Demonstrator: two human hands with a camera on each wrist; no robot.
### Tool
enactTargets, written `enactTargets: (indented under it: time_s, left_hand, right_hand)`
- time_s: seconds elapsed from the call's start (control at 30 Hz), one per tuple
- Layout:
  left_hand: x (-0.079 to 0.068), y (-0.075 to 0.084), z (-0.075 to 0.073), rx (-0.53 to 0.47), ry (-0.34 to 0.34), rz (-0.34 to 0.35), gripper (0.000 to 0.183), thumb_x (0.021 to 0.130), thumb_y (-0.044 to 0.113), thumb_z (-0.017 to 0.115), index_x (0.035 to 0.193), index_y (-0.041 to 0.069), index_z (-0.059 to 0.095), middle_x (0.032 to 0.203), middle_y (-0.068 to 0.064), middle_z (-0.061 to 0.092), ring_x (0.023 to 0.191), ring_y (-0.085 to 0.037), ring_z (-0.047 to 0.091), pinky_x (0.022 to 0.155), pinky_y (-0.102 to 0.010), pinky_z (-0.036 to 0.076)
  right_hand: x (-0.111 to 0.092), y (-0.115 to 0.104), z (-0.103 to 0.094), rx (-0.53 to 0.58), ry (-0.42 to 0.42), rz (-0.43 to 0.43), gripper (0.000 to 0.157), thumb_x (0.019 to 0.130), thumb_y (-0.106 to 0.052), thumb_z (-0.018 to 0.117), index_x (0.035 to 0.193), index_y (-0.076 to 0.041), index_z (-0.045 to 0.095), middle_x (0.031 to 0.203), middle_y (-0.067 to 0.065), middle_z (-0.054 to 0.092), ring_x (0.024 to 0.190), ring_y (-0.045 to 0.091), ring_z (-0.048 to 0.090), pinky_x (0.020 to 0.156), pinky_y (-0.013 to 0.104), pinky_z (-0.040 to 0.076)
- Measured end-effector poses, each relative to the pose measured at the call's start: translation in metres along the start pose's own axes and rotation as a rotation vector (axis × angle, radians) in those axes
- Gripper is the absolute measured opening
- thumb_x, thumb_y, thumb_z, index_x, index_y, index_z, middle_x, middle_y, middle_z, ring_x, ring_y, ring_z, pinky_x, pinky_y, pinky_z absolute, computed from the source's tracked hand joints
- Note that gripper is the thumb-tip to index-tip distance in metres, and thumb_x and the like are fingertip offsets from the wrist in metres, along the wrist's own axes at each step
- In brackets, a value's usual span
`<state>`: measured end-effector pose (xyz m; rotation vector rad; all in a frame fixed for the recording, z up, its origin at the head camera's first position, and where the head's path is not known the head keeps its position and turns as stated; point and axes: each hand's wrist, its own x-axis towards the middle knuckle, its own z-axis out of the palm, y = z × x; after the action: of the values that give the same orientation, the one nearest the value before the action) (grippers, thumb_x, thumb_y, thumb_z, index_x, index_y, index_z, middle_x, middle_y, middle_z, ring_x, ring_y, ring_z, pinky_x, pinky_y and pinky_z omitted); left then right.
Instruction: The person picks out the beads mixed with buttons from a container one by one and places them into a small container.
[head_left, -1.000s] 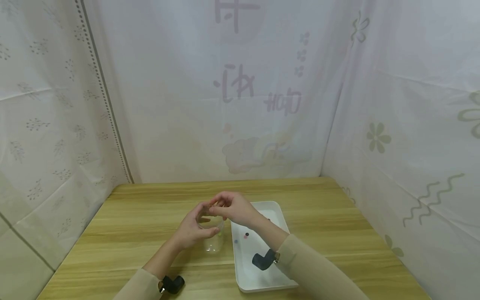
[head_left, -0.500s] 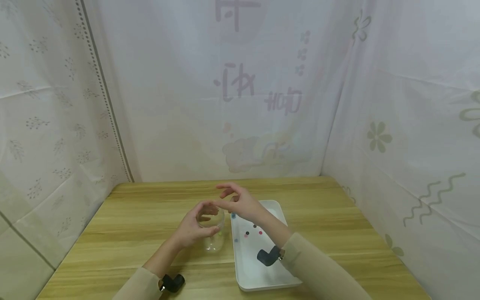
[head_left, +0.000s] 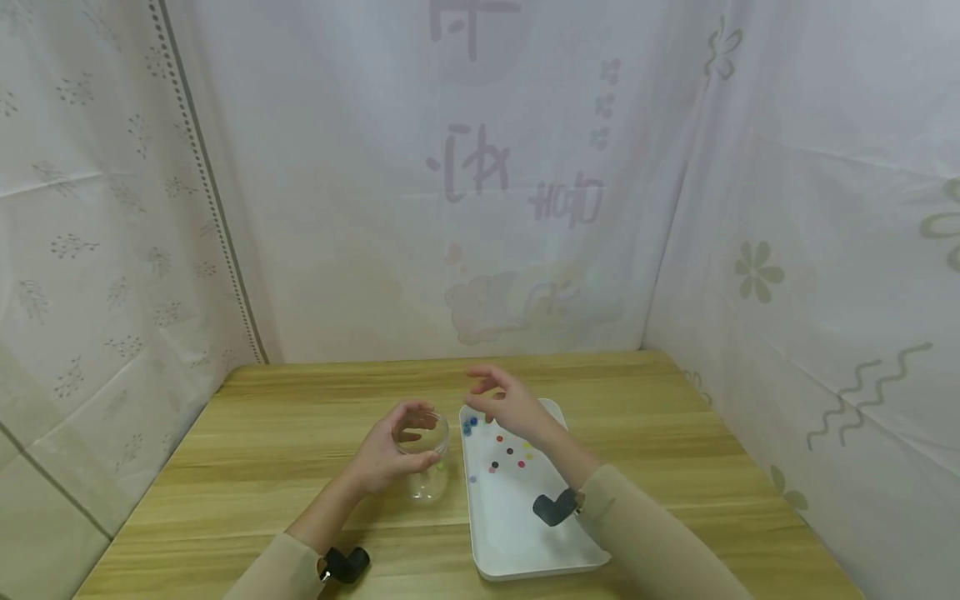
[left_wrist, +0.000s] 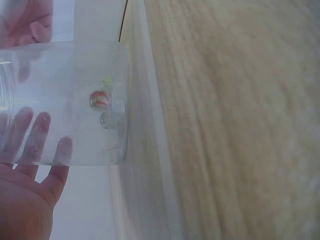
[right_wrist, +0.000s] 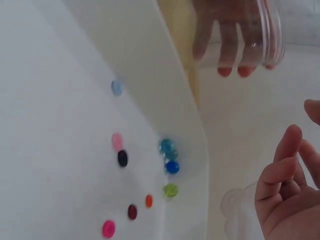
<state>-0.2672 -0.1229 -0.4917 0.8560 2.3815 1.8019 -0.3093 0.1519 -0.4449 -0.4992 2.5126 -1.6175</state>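
My left hand (head_left: 381,460) grips a clear plastic jar (head_left: 426,487) around its upper part; the jar stands upright on the table with its mouth uncovered. Low inside it, the left wrist view shows a glass marble (left_wrist: 99,100) with a red streak, a clear marble (left_wrist: 105,120) and something light green. My right hand (head_left: 517,412) hovers over the far end of a white tray (head_left: 510,537), fingers loosely bent, with nothing seen between them. Lying in that tray are glassy blue marbles (right_wrist: 167,148), a green marble (right_wrist: 170,190) and several small coloured discs, among them a black disc (right_wrist: 122,158).
The tray lies to the right of the jar on the wood-grain table (head_left: 300,417). Printed curtains (head_left: 360,208) hang close behind the table and along both sides. A black wrist camera (head_left: 555,507) on the right forearm hangs over the tray.
My right hand has drawn away from the jar's mouth, moving right to above the tray, and its fingers have loosened. More of the tray's pieces show. The left hand and jar stay put.
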Motion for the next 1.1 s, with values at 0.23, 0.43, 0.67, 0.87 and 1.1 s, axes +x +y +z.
enactTargets:
  time_s: [0.23,0.43,0.67,0.87,1.1]
  left_hand:
    - [0.0,0.002,0.0,-0.003,0.001,-0.013,0.069,0.092,0.018,0.088,0.15,0.007,0.052,0.144,-0.02,0.068,0.136,-0.041,0.064,0.111,-0.061,0.053]
    - [0.0,0.001,0.001,0.0,0.002,-0.006,0.072,0.091,0.018,0.088,0.151,0.001,0.05,0.144,-0.02,0.068,0.136,-0.042,0.064,0.111,-0.06,0.053]
    - [0.0,0.001,0.0,-0.002,0.003,-0.015,0.071,0.091,0.018,0.089,0.15,0.005,0.052,0.144,-0.018,0.069,0.136,-0.04,0.064,0.111,-0.058,0.053]
    - [-0.002,0.001,0.0,-0.003,-0.001,-0.017,0.072,0.091,0.016,0.088,0.151,0.003,0.05,0.145,-0.02,0.067,0.136,-0.041,0.064,0.112,-0.062,0.053]
    - [-0.003,0.0,0.001,0.01,0.002,0.001,0.074,0.091,0.017,0.088,0.152,0.0,0.049,0.144,-0.02,0.068,0.135,-0.042,0.064,0.111,-0.064,0.053]
  right_hand:
    - [0.002,0.025,-0.005,-0.034,0.041,0.069,0.047,0.107,-0.026,0.071,0.151,-0.011,0.061,0.125,0.011,0.072,0.076,0.022,0.067,0.065,0.029,0.053]
    - [0.001,0.036,-0.004,-0.036,0.058,0.114,0.043,0.108,-0.021,0.069,0.149,-0.009,0.063,0.118,0.01,0.072,0.076,0.024,0.068,0.063,0.027,0.051]
    - [0.002,0.053,0.002,-0.04,0.067,0.145,0.04,0.109,-0.022,0.068,0.147,-0.012,0.064,0.118,0.01,0.071,0.075,0.021,0.068,0.068,0.031,0.054]
    - [0.003,0.06,0.005,-0.052,0.095,0.167,0.039,0.108,-0.023,0.068,0.145,-0.011,0.064,0.119,0.01,0.072,0.074,0.02,0.068,0.068,0.03,0.055]
    - [0.001,0.062,0.007,-0.052,0.107,0.174,0.04,0.108,-0.022,0.068,0.146,-0.01,0.064,0.12,0.011,0.071,0.075,0.02,0.068,0.069,0.03,0.056]
